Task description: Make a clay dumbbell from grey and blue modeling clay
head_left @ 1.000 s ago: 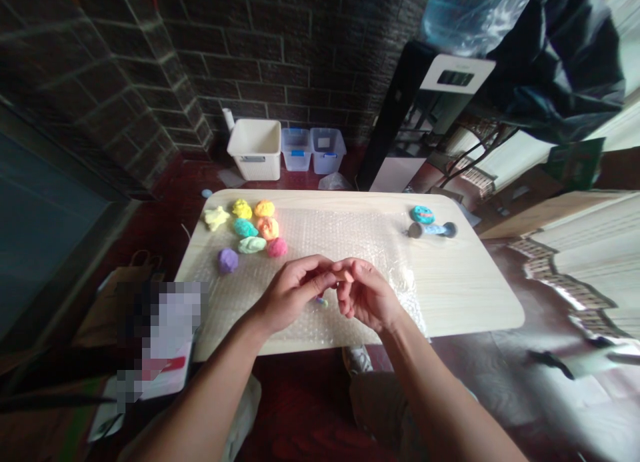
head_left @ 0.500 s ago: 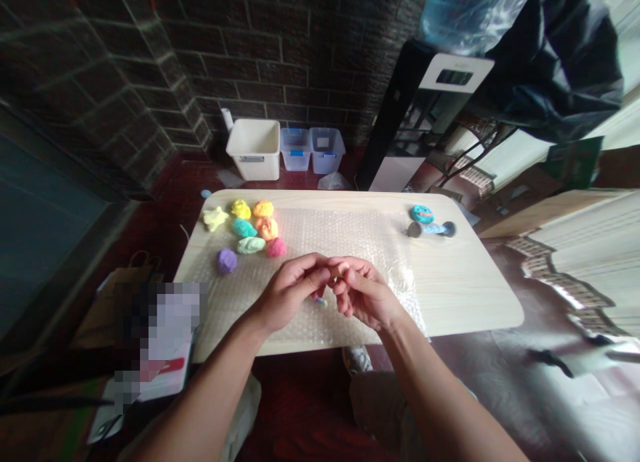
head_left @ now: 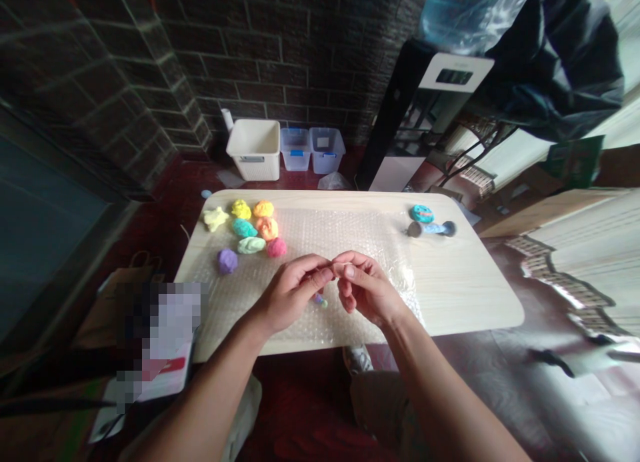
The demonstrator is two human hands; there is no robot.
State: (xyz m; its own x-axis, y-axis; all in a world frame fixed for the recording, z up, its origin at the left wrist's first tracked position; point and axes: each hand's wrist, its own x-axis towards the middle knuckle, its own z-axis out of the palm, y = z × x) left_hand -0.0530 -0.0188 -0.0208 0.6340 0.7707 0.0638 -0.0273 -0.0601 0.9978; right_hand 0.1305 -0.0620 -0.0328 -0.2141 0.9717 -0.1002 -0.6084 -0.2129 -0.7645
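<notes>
My left hand (head_left: 291, 294) and my right hand (head_left: 365, 287) hover over the bubble wrap (head_left: 320, 232), fingertips meeting. Between them they pinch a thin sliver of pale peach clay (head_left: 335, 267), mostly hidden by my fingers. Just below my hands, a small multicoloured clay bit (head_left: 321, 301) lies on the wrap. To the left sit a yellow clay star (head_left: 216, 218), a yellow lump (head_left: 241, 209), an orange lump (head_left: 263, 209), a teal lump (head_left: 245, 228), a mint lump (head_left: 251, 245), a pink lump (head_left: 276, 247) and a purple lump (head_left: 227, 261).
The pale wood table (head_left: 450, 295) also holds a teal patterned clay disc (head_left: 423, 213) and a small roller (head_left: 431, 229) at its far right. Beyond it stand a white basket (head_left: 253, 150), two clear bins (head_left: 311, 149) and a brick wall (head_left: 280, 55).
My hands have drawn slightly apart and risen a little, leaving the small multicoloured clay bit below them more exposed. The pale clay stays pinched between my fingertips.
</notes>
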